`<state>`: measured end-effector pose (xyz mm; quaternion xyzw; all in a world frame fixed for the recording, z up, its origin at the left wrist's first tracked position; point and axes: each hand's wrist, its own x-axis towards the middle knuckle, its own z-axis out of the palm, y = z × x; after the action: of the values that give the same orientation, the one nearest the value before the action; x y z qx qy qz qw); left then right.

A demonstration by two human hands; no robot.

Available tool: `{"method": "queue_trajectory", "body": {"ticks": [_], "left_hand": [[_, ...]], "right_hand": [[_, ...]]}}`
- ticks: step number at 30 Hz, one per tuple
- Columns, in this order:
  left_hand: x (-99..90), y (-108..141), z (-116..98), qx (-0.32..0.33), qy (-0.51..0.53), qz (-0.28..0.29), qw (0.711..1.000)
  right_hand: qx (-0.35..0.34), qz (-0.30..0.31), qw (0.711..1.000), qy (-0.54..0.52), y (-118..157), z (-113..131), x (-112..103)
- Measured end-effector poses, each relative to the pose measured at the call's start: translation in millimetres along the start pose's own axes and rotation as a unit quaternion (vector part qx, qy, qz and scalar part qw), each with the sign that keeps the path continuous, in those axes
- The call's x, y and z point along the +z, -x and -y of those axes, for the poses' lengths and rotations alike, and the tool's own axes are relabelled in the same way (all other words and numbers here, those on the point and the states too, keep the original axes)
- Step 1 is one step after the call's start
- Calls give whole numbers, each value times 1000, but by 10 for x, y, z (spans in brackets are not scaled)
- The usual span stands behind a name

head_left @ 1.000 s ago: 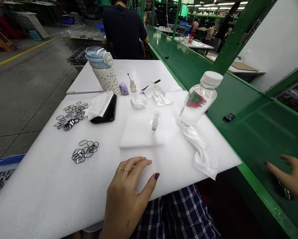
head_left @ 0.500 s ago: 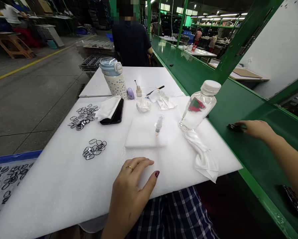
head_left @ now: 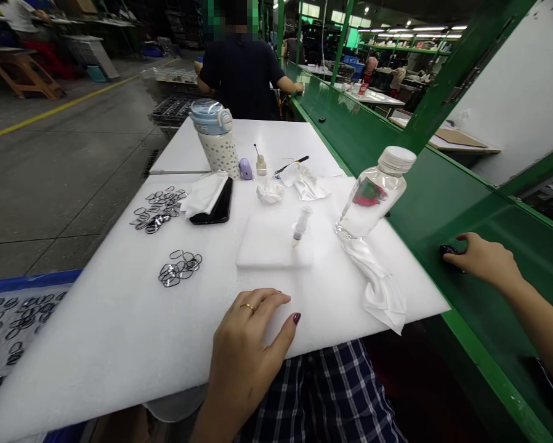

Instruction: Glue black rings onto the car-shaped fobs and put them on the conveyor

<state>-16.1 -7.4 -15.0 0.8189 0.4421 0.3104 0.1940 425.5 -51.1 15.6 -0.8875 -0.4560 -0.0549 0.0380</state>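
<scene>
The small black part is on your right, at or just above the green surface; the view doesn't settle whether it is lifted. That surface runs along the right side of your white foam-topped table. On the table, the clear bottle stands near the right edge, with a white cloth just in front of it. The foam block lies flat beyond your left hand, which is relaxed and empty, fingers loosely spread over the near edge.

Your right hand is what has changed: a second ago it was lower on the green surface, away from the part, and now your thumb and fingers are pinched around it. The part also sits slightly nearer you than half a second ago, so it looks under your control. The syringe stays on the block, and the loose black rings lie untouched left of it.
</scene>
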Motion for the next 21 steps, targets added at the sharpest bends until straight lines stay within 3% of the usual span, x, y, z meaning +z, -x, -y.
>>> {"method": "queue_trajectory", "body": {"ticks": [4,7,10,13,15,17,18,21], "left_hand": [[19,-11,-5,25,-34,-1,999],[21,-27,-6,22,-56,28,998],[18,-34,-13,8,-52,50,997],[19,-32,-32,12,-48,53,997],[19,-35,-48,15,-48,55,997],[11,-45,-64,14,-45,61,997],[5,-51,-70,15,-42,66,997],[-19,-67,-82,15,-25,83,996]], "right_hand": [[-54,72,991,-101,439,792,-325],[-205,147,931,-264,981,1629,-478],[-284,178,907,-256,1359,2268,-465],[-256,149,919,-262,1402,2491,-388],[-199,63,927,-312,1274,2511,-347],[-190,-6,911,-366,1106,2531,-312],[-213,-6,901,-379,1030,2550,-296],[-284,73,890,-349,870,2606,-252]]}}
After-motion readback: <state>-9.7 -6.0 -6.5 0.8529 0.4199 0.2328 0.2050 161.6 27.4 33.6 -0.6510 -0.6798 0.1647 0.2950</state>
